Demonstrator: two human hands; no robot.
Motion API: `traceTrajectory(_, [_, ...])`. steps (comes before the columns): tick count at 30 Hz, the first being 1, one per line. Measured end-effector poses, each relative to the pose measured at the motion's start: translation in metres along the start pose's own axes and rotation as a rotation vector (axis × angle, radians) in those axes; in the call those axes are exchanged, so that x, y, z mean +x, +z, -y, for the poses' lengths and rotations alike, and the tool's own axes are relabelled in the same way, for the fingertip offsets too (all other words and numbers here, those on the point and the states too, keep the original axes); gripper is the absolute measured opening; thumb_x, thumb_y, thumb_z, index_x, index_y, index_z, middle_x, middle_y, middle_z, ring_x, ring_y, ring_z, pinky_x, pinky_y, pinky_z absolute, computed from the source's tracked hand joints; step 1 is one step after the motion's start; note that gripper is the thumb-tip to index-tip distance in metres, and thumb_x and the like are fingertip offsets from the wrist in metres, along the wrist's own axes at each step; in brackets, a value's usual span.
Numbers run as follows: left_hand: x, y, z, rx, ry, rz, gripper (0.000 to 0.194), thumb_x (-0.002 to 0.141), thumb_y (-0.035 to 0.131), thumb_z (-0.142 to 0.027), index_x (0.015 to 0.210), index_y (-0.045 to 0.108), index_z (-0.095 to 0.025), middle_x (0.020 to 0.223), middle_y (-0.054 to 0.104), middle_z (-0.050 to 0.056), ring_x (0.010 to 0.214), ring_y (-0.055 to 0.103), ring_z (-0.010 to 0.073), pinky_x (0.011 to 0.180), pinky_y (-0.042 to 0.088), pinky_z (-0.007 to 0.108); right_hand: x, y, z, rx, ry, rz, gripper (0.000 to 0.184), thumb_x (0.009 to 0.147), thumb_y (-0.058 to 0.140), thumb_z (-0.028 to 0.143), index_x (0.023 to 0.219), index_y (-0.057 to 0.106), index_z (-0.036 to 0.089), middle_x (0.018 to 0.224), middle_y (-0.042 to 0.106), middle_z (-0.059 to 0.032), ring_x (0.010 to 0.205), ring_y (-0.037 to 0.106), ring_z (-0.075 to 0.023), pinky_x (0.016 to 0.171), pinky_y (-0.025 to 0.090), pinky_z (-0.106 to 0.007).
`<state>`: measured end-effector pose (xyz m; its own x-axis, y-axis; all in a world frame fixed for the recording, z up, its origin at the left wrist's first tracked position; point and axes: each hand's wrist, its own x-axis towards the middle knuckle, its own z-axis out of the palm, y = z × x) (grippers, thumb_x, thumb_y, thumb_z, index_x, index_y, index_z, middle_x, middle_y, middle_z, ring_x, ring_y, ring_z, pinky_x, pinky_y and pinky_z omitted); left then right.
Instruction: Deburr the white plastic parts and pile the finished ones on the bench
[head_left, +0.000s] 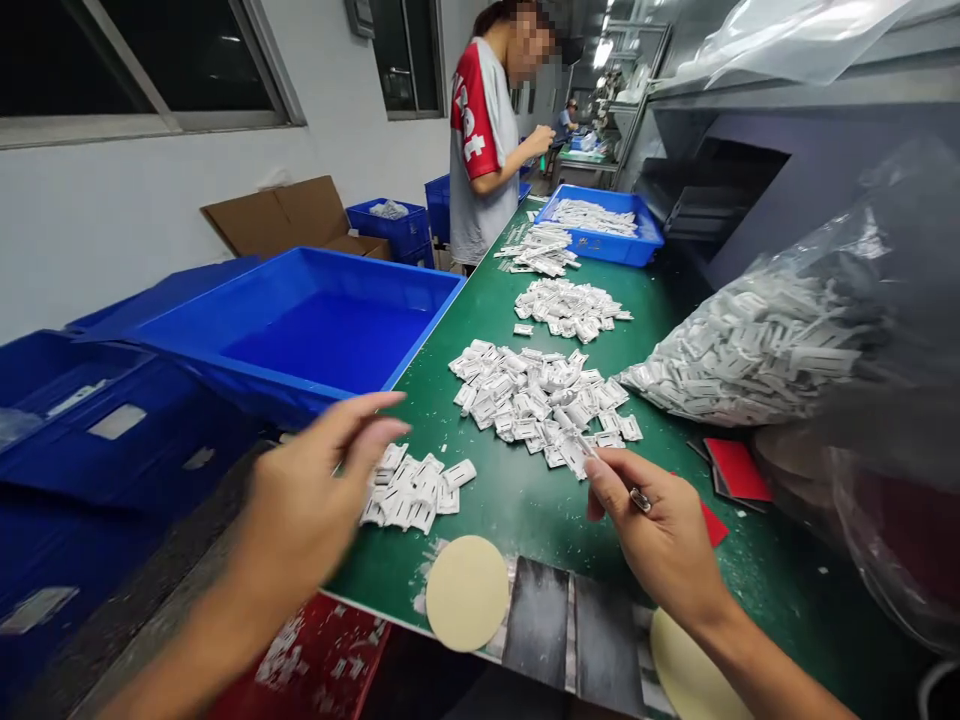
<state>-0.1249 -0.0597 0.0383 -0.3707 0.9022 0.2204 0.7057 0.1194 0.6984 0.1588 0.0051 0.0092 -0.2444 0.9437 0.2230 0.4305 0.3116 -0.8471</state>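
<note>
My left hand [307,500] is slightly blurred above the table's left edge. Its thumb and forefinger are apart, with nothing visible between them. Just beyond it lies a small pile of white plastic parts [412,490]. My right hand [660,530] is closed around a slim metal tool [640,499], whose shiny end sticks out between the fingers; its exact kind is hidden. The pinched fingertips are at the near edge of a larger heap of white plastic parts [532,395]. Whether they also grip one part, I cannot tell.
Round cream discs, one a pad [466,593], and dark strips [574,630] line the near edge. A blue bin [300,330] stands left. At right bulges a clear bag of parts [757,340]. Farther back are a blue tray [611,245] and a standing person [484,150].
</note>
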Motion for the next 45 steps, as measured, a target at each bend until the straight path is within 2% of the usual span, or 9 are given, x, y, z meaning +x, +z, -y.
traceTrajectory(2, [0.013, 0.041, -0.051, -0.292, 0.117, 0.343, 0.041, 0.094, 0.056, -0.047, 0.130, 0.059, -0.029, 0.118, 0.071, 0.004, 0.102, 0.064, 0.0227, 0.086, 0.048, 0.034, 0.000, 0.000, -0.001, 0.041, 0.004, -0.014, 0.030, 0.096, 0.054, 0.044, 0.081, 0.065, 0.021, 0.056, 0.055, 0.0050, 0.052, 0.049, -0.0092, 0.049, 0.037, -0.021])
traceTrajectory(3, [0.018, 0.060, -0.069, -0.419, 0.150, 0.434, 0.039, 0.093, 0.058, -0.045, 0.128, 0.061, -0.028, 0.118, 0.071, 0.004, 0.102, 0.064, 0.0214, 0.085, 0.048, 0.033, 0.000, 0.000, -0.002, 0.054, -0.005, -0.030, 0.029, 0.097, 0.054, 0.044, 0.083, 0.065, 0.021, 0.055, 0.054, 0.0054, 0.051, 0.048, -0.0091, 0.049, 0.037, -0.021])
traceTrajectory(6, [0.027, 0.100, -0.091, -0.716, 0.190, 0.524, 0.025, 0.092, 0.062, -0.038, 0.107, 0.070, -0.020, 0.104, 0.072, 0.004, 0.094, 0.063, 0.0180, 0.083, 0.048, 0.029, 0.000, -0.001, -0.007, 0.036, -0.037, -0.083, 0.023, 0.097, 0.055, 0.041, 0.092, 0.066, 0.022, 0.057, 0.049, 0.0066, 0.050, 0.044, -0.0087, 0.047, 0.035, -0.022])
traceTrajectory(9, [0.036, 0.117, -0.080, -0.934, 0.112, 0.553, 0.021, 0.091, 0.064, -0.033, 0.103, 0.071, -0.017, 0.094, 0.070, 0.003, 0.087, 0.062, 0.0143, 0.082, 0.048, 0.026, 0.001, -0.006, -0.009, -0.076, -0.081, -0.104, 0.024, 0.096, 0.057, 0.040, 0.112, 0.062, 0.024, 0.069, 0.054, 0.0052, 0.054, 0.046, -0.0094, 0.050, 0.037, -0.023])
traceTrajectory(12, [0.044, 0.119, -0.066, -1.094, -0.063, 0.714, 0.023, 0.091, 0.065, -0.033, 0.107, 0.070, -0.017, 0.087, 0.066, 0.002, 0.077, 0.059, 0.0121, 0.074, 0.050, 0.026, 0.005, -0.012, -0.009, -0.235, -0.188, -0.109, 0.033, 0.102, 0.043, 0.036, 0.130, 0.055, 0.022, 0.092, 0.061, -0.0020, 0.077, 0.057, -0.0133, 0.068, 0.044, -0.026])
traceTrajectory(15, [0.047, 0.118, -0.060, -1.106, -0.146, 0.811, 0.023, 0.092, 0.064, -0.033, 0.108, 0.071, -0.018, 0.085, 0.065, 0.001, 0.074, 0.058, 0.0108, 0.064, 0.047, 0.022, 0.012, -0.018, -0.014, -0.380, -0.326, -0.060, 0.030, 0.103, 0.041, 0.026, 0.128, 0.054, 0.019, 0.098, 0.063, -0.0050, 0.089, 0.060, -0.0153, 0.078, 0.045, -0.027])
traceTrajectory(21, [0.041, 0.112, -0.064, -0.879, -0.037, 0.795, 0.022, 0.094, 0.062, -0.033, 0.108, 0.074, -0.021, 0.083, 0.065, -0.001, 0.069, 0.052, 0.0087, 0.063, 0.042, 0.020, 0.018, -0.026, -0.025, -0.582, -0.507, 0.011, 0.016, 0.100, 0.049, 0.027, 0.109, 0.057, 0.017, 0.086, 0.065, -0.0031, 0.073, 0.060, -0.0142, 0.067, 0.042, -0.027])
traceTrajectory(26, [0.036, 0.108, -0.066, -0.784, 0.034, 0.765, 0.020, 0.094, 0.062, -0.032, 0.107, 0.075, -0.024, 0.079, 0.065, -0.003, 0.070, 0.053, 0.0091, 0.067, 0.042, 0.019, 0.017, -0.027, -0.023, -0.697, -0.612, 0.044, 0.038, 0.097, 0.050, 0.053, 0.085, 0.058, 0.017, 0.065, 0.056, 0.0005, 0.055, 0.050, -0.0137, 0.056, 0.033, -0.030])
traceTrajectory(45, [0.032, 0.106, -0.068, -0.742, 0.031, 0.774, 0.024, 0.094, 0.062, -0.034, 0.112, 0.076, -0.028, 0.082, 0.071, -0.002, 0.068, 0.055, 0.0099, 0.064, 0.045, 0.021, 0.014, -0.019, -0.020, -0.927, -0.626, -0.114, 0.061, 0.095, 0.035, 0.069, 0.064, 0.051, 0.020, 0.055, 0.050, -0.0001, 0.049, 0.042, -0.0127, 0.051, 0.021, -0.033])
